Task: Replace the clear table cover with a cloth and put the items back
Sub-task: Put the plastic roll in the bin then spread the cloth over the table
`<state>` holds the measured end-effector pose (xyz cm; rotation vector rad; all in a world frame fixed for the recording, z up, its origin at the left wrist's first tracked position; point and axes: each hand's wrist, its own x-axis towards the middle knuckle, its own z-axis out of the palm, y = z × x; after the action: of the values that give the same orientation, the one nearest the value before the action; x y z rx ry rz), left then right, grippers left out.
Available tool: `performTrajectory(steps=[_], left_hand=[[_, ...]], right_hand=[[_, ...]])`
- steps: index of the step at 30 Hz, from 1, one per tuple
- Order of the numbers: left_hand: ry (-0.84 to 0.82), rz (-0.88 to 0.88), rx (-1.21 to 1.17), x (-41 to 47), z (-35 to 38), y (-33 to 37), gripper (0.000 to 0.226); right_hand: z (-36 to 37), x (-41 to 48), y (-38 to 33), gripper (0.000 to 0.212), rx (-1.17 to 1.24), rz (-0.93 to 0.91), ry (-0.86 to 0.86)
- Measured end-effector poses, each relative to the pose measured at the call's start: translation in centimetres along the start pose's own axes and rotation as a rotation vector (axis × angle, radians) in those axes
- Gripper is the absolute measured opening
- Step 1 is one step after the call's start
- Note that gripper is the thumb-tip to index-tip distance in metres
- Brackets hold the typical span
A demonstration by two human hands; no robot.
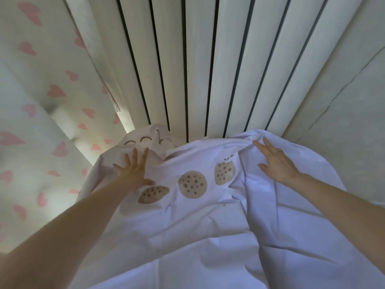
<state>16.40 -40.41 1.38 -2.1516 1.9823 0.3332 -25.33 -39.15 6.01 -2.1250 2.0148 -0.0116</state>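
**Both hands flat on cloth; slack at far edge**

Cloth (198, 226) covers the tabletop and drapes over its rounded right side; the tabletop itself is hidden. Left hand (133, 172) and right hand (277, 163) lie palm-down on the far half, well apart. Fingers (143, 157) are straight and spread, pinching nothing.

The slack lies beyond the fingertips, toward the radiator (198, 69). A flap (150, 138) is folded back just ahead of the left fingers, and a raised ridge (245, 140) touches the right fingertips. A long crease (248, 195) runs from the right hand toward the near edge.

Judgement: the next stroke goes outward and away; the left hand is nearer the flap.

Print: three cookies (192, 184) between the hands. The flap carries brown lettering, partly folded under and not legible. No brand seen.
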Motion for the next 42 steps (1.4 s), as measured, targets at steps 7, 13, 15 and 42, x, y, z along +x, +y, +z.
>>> performTrajectory(steps=[7,13,15,42], left_hand=[[0.068,-0.547,-0.534,2.1,1.9,-7.5,0.120],[0.009,-0.542,-0.483,1.4,3.9,-11.0,0.057],[0.066,-0.468,-0.186,0.6,4.4,-11.8,0.037],[0.110,-0.057,0.339,1.5,4.3,-6.9,0.057]], right_hand=[[-1.6,3.0,-5.5,0.052,0.013,-0.304,0.087],[0.4,6.3,-8.6,0.064,-0.123,-0.195,-0.136],[0.8,7.0,-8.9,0.064,-0.152,-0.143,-0.128],[5.7,3.2,-11.4,0.056,-0.297,-0.464,-0.077]])
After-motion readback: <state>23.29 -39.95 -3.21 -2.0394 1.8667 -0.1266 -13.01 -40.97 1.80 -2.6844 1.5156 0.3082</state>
